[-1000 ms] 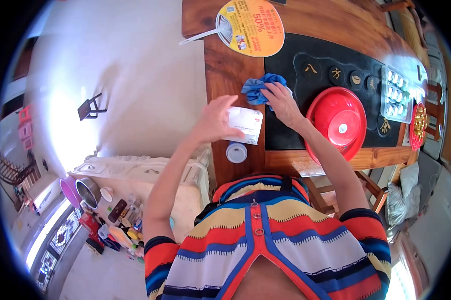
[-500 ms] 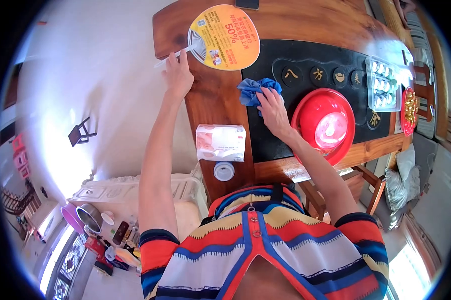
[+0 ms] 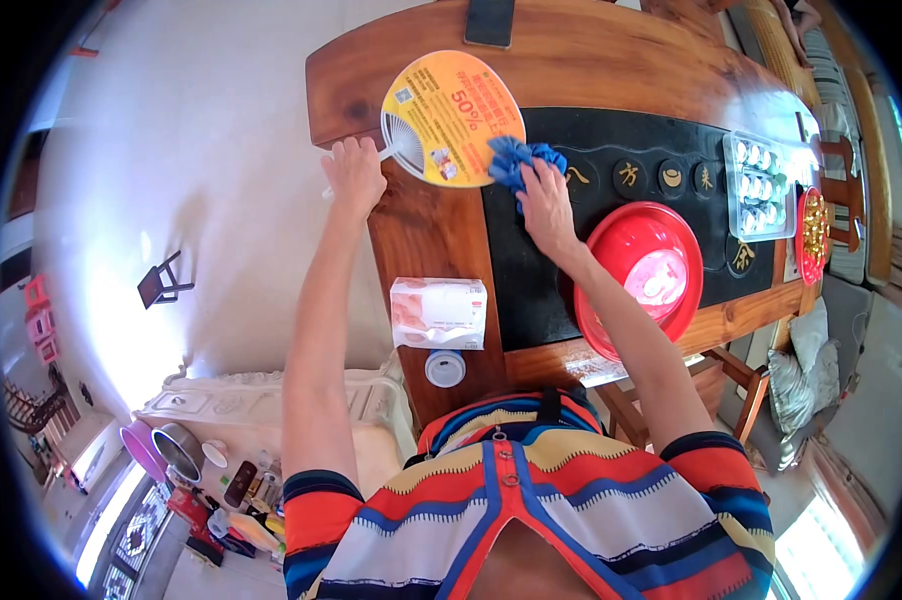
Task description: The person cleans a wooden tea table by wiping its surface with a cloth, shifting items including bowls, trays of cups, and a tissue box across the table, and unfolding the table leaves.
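Note:
My left hand (image 3: 355, 177) is closed around the white handle of a round hand fan (image 3: 476, 120). The fan is yellow and orange with red printing, and lies over the wooden table's left end and the edge of the black inlay. In my right hand (image 3: 548, 205) is a bunched blue cloth (image 3: 514, 160), its left side at the fan's right rim; whether it presses on the fan I cannot tell. A red basin (image 3: 596, 240) stands to the right of my right wrist, partly covered by my forearm.
Nearer me on the wooden table (image 3: 436, 230) lie a tissue pack (image 3: 438, 313) and a white-lidded container (image 3: 445, 368). A dark phone (image 3: 490, 22) rests at the far edge. To the right are a clear tray of small cups (image 3: 761, 187) and a red plate of gold-wrapped pieces (image 3: 814, 235).
My right hand has brought the blue cloth away from me, up to the fan's right rim. The camera view has tilted, so the table sits lower. My left hand keeps hold of the fan.

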`<state>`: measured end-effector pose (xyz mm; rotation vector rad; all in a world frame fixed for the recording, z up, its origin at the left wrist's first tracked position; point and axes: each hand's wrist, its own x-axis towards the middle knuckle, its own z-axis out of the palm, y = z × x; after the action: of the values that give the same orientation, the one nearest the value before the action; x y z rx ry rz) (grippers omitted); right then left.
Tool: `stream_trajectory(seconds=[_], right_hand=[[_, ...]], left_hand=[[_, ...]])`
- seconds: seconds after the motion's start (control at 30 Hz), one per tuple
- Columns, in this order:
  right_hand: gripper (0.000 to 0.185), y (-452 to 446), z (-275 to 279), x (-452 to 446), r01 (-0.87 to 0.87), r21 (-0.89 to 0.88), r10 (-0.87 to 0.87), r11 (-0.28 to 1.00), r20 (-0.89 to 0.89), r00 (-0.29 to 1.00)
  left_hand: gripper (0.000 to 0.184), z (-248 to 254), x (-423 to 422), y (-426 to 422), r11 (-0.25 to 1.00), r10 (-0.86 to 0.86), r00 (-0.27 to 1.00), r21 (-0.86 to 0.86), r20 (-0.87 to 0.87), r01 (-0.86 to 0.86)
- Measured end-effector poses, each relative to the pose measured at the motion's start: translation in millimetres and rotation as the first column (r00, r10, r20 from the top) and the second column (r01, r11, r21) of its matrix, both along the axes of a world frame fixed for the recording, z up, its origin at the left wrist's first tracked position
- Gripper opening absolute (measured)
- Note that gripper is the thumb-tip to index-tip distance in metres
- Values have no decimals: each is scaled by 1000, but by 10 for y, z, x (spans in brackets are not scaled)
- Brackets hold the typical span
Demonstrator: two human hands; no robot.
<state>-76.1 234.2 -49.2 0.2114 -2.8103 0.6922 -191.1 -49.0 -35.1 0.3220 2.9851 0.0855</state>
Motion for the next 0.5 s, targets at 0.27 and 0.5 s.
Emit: stream_trajectory(seconds=[0.27,0.5], right_hand=[[42,181,-11,-426,-83,32,82,996,38,996],[38,22,-194,-1276,106,69,-95,992,-151,984]], left_hand=[[13,-109,334,-269,858,191,976,466,107,-219],[18,-425,803,-685,425,472,828,745,302,-514]])
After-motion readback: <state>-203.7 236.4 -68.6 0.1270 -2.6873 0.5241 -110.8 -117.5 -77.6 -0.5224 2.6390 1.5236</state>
